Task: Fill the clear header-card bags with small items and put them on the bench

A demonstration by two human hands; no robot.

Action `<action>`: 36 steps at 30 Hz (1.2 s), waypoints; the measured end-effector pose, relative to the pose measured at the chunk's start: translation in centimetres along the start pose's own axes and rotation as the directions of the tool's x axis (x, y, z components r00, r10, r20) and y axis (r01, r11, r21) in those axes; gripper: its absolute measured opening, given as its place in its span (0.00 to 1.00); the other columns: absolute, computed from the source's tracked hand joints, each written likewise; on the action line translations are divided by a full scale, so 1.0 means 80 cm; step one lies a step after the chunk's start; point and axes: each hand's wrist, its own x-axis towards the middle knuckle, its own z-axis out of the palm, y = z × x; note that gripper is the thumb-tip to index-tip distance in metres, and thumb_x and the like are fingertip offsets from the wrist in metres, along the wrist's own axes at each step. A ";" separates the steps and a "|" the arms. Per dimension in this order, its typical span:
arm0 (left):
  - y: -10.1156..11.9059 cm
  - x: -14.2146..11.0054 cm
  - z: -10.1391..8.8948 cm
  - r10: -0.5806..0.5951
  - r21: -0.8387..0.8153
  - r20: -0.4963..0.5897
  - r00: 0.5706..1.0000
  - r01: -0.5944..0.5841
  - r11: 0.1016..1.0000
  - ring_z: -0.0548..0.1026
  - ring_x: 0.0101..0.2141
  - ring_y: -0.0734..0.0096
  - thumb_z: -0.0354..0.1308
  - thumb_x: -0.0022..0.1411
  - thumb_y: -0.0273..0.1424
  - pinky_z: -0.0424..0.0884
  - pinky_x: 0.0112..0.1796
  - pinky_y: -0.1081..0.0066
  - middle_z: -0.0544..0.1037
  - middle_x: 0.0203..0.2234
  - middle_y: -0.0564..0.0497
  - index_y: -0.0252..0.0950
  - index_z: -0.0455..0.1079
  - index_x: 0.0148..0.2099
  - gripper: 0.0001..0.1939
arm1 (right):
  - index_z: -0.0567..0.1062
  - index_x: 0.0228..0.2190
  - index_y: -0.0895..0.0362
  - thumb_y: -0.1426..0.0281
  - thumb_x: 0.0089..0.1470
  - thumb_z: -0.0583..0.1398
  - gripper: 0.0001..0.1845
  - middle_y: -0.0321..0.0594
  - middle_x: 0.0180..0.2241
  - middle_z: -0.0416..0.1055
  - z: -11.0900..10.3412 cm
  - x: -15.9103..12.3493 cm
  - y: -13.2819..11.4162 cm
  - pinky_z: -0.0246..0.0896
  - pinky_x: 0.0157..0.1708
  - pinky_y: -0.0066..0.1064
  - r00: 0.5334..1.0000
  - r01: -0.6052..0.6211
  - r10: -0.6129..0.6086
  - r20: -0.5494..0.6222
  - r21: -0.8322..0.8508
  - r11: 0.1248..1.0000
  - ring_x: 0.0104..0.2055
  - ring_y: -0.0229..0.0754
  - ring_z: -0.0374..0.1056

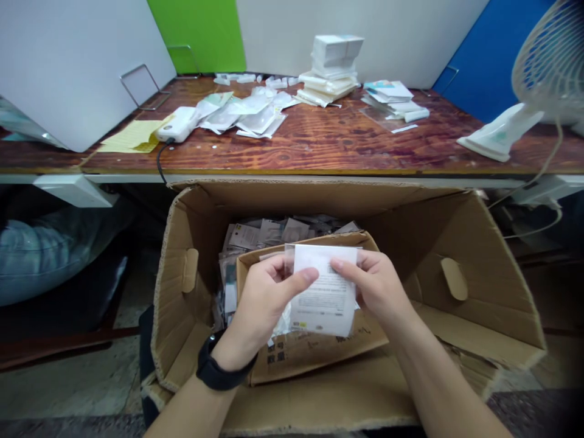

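Note:
Both my hands grip a clear plastic packet [325, 304] holding a white printed card. My left hand [274, 292] pinches its left side, thumb on the front. On the right side, my right hand [371, 277] presses its thumb near the top edge; its other fingers are mostly hidden behind. The packet is held above a smaller cardboard box [314, 356] with printed characters, which sits inside a large open carton [474, 274]. Several similar packets [246, 236] lie in the carton, behind and left of the smaller box.
On the wooden table [319, 143] are loose plastic bags [255, 112], a white corded device [179, 124], yellow paper [132, 137], a stack of white cards [336, 52] and more packets [390, 94]. A fan [497, 131] stands at right. Upright panels [360, 24] line the back.

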 end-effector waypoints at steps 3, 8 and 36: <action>-0.015 0.001 0.004 0.001 0.057 -0.116 0.993 0.006 0.998 0.75 0.31 0.64 0.65 0.47 0.34 0.70 0.32 0.69 0.79 0.30 0.48 0.33 0.74 0.35 0.13 | 0.76 0.25 0.60 0.62 0.43 0.64 0.13 0.40 0.24 0.75 0.013 -0.002 0.000 0.61 0.22 0.28 0.995 0.056 -0.070 -0.077 -0.173 0.983 0.24 0.41 0.68; -0.028 0.004 0.009 -0.028 -0.035 -0.222 0.975 0.020 0.999 0.74 0.27 0.68 0.64 0.46 0.32 0.69 0.29 0.71 0.78 0.26 0.49 0.32 0.73 0.32 0.10 | 0.76 0.25 0.61 0.62 0.42 0.65 0.13 0.40 0.26 0.75 0.023 -0.002 0.000 0.62 0.23 0.28 0.995 0.052 -0.073 -0.069 -0.271 0.961 0.27 0.43 0.69; -0.011 0.022 -0.039 0.221 0.567 -0.309 0.925 -0.008 0.823 0.65 0.20 0.74 0.57 0.51 0.33 0.61 0.25 0.74 0.67 0.14 0.56 0.36 0.61 0.19 0.13 | 0.71 0.39 0.62 0.58 0.56 0.51 0.21 0.54 0.44 0.72 -0.017 0.037 0.013 0.66 0.45 0.39 0.969 -0.180 0.238 -0.070 0.464 0.867 0.45 0.48 0.70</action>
